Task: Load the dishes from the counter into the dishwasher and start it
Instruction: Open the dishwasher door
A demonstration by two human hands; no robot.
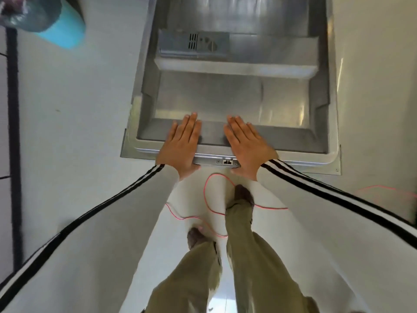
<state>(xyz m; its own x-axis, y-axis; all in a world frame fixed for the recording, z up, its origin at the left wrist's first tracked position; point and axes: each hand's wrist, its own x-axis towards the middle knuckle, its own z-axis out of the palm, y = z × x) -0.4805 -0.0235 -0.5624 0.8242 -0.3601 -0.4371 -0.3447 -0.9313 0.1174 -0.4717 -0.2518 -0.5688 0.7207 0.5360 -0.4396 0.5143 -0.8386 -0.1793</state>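
Both hands lie flat, fingers straight and close together: the left hand [180,145] and right hand [248,144] press on the near lip of the dishwasher door [282,98], either side of its latch [228,162]. Weight leaned here could overstrain the open door, and the red cable [208,184] looping round the feet [242,195] could trip the person. The door lies level, inner face up, latch edge toward the person, its length running away past the detergent dispenser [194,45].
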